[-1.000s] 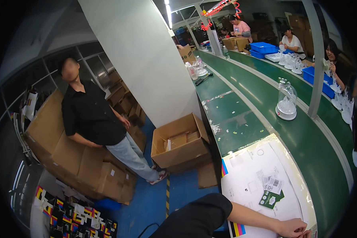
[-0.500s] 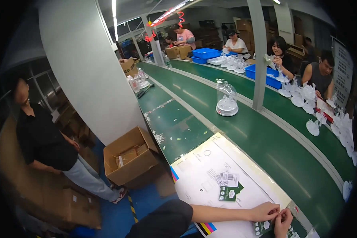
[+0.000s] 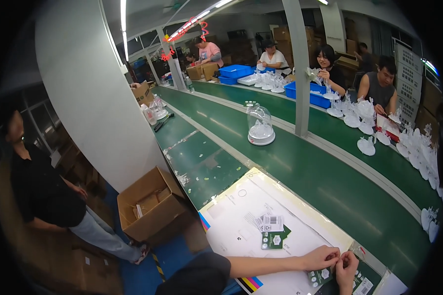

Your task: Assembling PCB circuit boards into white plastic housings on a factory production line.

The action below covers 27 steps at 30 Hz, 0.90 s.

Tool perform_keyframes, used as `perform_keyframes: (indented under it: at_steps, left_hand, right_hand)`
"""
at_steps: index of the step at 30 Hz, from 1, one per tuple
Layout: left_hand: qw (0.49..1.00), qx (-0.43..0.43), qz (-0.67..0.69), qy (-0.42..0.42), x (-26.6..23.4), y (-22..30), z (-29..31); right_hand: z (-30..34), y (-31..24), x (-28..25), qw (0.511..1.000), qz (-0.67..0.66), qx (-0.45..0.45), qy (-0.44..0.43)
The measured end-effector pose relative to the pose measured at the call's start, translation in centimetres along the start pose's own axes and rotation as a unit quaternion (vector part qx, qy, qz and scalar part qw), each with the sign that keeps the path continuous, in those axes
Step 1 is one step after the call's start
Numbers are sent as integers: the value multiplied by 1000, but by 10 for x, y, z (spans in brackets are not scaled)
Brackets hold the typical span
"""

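My left hand (image 3: 322,258) and my right hand (image 3: 347,270) meet fingertip to fingertip over the near right edge of a large white printed sheet (image 3: 234,226). Both are closed in a pinch; whatever lies between the fingers is too small to make out. Just below them is a green-and-white card (image 3: 321,277). Another green card (image 3: 271,240) lies on the sheet farther left, overlapped by a white barcode label (image 3: 272,223). To the right of my hands, a white label (image 3: 363,286) rests on green.
A clear dome on a white base (image 3: 261,129) stands on the green conveyor belt (image 3: 305,169). Clear plastic pieces (image 3: 366,118) and blue bins (image 3: 307,94) line the far side, where co-workers sit. An open cardboard box (image 3: 150,209) and a standing person (image 3: 44,187) are at left.
The whole view has shifted, so the scene sits farther left and slightly higher. My hands stay pinched together over the same spot.
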<state>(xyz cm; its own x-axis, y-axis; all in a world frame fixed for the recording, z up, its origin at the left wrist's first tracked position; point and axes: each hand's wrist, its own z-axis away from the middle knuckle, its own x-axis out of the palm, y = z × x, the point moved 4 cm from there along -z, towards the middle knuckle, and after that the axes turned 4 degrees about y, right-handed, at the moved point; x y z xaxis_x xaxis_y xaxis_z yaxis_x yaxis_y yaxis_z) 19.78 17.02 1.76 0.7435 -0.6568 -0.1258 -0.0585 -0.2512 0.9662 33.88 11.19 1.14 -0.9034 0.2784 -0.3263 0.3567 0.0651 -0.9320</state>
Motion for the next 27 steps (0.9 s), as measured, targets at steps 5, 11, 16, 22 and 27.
perform_keyframes:
  at_steps: [5, 11, 16, 22, 27]
  left_hand:
    - [999, 8, -32, -42, 30, -1, -20]
    - [993, -56, -99, 16, -6, -5, -7]
    - [997, -62, -49, 6, 15, -20, -17]
    - [997, -60, -43, 9, 9, -20, -15]
    - [997, -71, -18, -9, 17, -22, -16]
  right_hand:
    - [5, -19, -35, 992, 81, -39, 83]
    - [-15, -25, -8, 997, 70, -35, -25]
    - [-4, -17, -24, 998, 27, -41, -37]
    - [-6, -17, -16, 998, 1, -67, -17]
    - [-1, -16, -22, 998, 7, -63, -8]
